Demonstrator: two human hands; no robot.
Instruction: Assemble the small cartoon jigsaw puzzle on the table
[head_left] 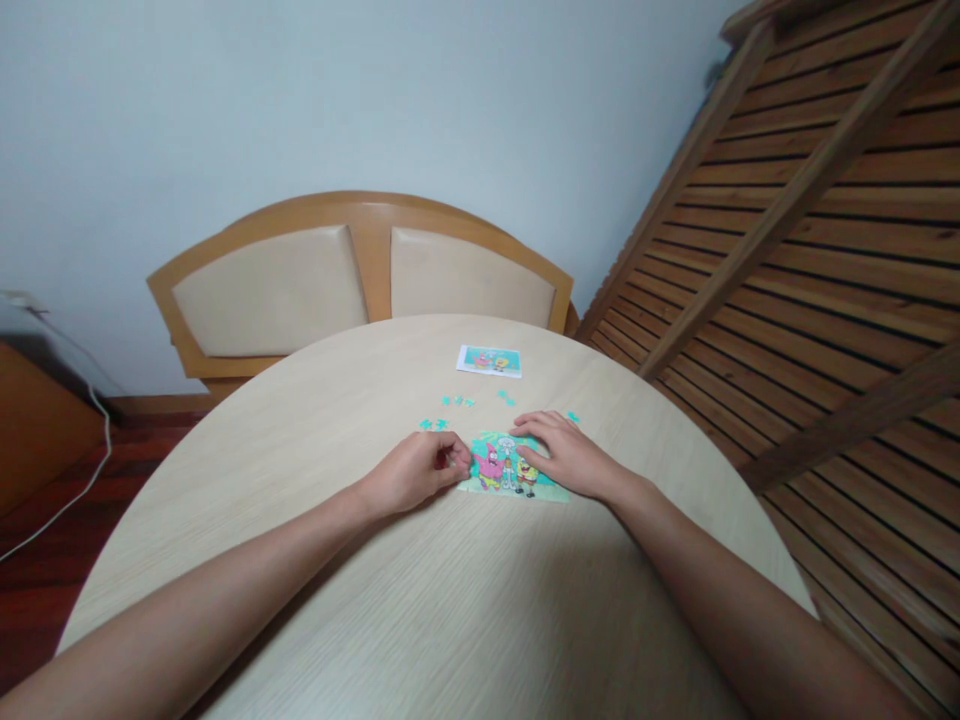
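A partly assembled jigsaw puzzle (491, 470) lies flat on the table, showing a pink starfish, a pale green figure and a yellow sponge on a turquoise ground. At its left edge is my left hand (420, 468), thumb and fingertips brought together in a pinch; whatever they hold is hidden. My right hand (574, 455) rests over the puzzle's right side, fingers stretched out and covering its upper right part. Loose turquoise puzzle pieces (435, 425) lie just beyond my left hand. One more piece (573, 416) sits beside my right fingers.
Several pieces (459, 401) are scattered farther back on the round wooden table (337, 400). Behind them lies a reference picture (490, 361) of the same characters. A padded wooden headboard (360, 260) stands past the far edge, and wooden slats (810, 250) lean at the right.
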